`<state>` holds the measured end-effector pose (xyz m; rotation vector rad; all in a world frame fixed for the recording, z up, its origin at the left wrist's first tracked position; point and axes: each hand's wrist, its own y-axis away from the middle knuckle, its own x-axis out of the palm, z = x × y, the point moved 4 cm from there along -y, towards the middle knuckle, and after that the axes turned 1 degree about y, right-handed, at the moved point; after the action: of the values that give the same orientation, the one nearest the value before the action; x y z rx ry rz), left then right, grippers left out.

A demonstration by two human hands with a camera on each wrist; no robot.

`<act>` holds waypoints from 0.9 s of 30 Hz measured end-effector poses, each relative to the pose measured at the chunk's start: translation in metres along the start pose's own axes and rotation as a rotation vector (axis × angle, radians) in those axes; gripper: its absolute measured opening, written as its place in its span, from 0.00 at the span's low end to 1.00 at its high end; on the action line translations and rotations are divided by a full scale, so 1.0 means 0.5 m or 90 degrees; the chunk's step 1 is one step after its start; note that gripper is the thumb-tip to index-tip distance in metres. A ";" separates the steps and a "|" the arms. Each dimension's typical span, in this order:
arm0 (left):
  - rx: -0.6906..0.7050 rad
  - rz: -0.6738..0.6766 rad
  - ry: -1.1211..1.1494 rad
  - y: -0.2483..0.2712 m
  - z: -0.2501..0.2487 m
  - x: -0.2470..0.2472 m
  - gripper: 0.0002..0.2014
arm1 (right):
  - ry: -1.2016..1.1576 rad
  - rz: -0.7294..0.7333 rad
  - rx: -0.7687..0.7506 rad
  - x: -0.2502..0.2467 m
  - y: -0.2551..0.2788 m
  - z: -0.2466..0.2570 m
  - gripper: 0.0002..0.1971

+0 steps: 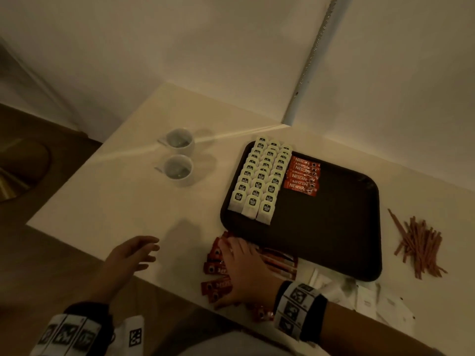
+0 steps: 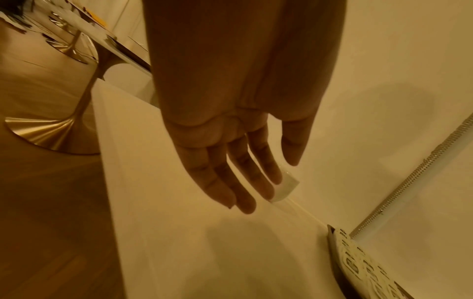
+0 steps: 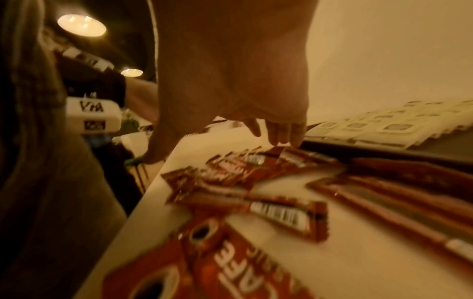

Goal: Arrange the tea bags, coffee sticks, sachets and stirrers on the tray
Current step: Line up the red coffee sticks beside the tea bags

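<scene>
A dark tray (image 1: 334, 227) lies on the white table. Three rows of white tea bags (image 1: 259, 181) fill its left side, and several red coffee sticks (image 1: 303, 176) lie stacked beside them. More red coffee sticks (image 1: 217, 268) are scattered on the table in front of the tray. My right hand (image 1: 244, 268) lies spread over that pile, fingertips (image 3: 281, 137) touching the sticks (image 3: 256, 182) near the tray's edge. My left hand (image 1: 133, 253) hovers over the table's front left, fingers (image 2: 230, 182) straight and holding nothing.
A heap of brown stirrers (image 1: 419, 247) lies right of the tray. White sachets (image 1: 367, 299) lie at the front right. Two white cups (image 1: 178, 155) stand left of the tray. Walls close the back. The table's front edge runs under my wrists.
</scene>
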<state>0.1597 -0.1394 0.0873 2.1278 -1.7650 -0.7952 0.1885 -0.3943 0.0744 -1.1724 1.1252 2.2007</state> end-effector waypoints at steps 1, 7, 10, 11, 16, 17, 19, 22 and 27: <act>-0.005 -0.004 0.007 0.005 0.008 -0.008 0.08 | 0.023 0.013 0.016 0.016 -0.005 0.003 0.64; -0.012 -0.018 0.024 0.034 0.038 -0.040 0.09 | 0.071 0.019 0.043 0.060 -0.042 0.005 0.56; -0.016 -0.022 0.026 0.037 0.047 -0.052 0.09 | 0.065 -0.025 0.022 0.055 -0.053 0.001 0.42; -0.015 -0.024 0.026 0.036 0.051 -0.056 0.09 | 0.063 -0.044 0.013 0.049 -0.057 0.000 0.39; -0.007 -0.026 0.034 0.035 0.049 -0.063 0.09 | 0.090 -0.089 -0.026 0.039 -0.081 -0.004 0.26; -0.003 -0.026 0.039 0.034 0.046 -0.062 0.09 | 0.103 -0.101 -0.034 0.033 -0.086 0.000 0.24; 0.007 -0.020 0.043 0.034 0.040 -0.060 0.09 | 0.120 -0.111 -0.040 0.023 -0.093 0.006 0.24; 0.014 -0.013 0.041 0.029 0.030 -0.056 0.09 | 0.136 -0.087 -0.035 0.007 -0.098 0.007 0.23; 0.054 0.017 0.034 0.014 -0.027 -0.033 0.08 | 0.025 -0.112 -0.022 -0.060 -0.082 0.022 0.19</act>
<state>0.1598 -0.1270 0.1059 2.1528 -1.8252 -0.6612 0.2272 -0.3605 0.0834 -1.2834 0.9631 2.0791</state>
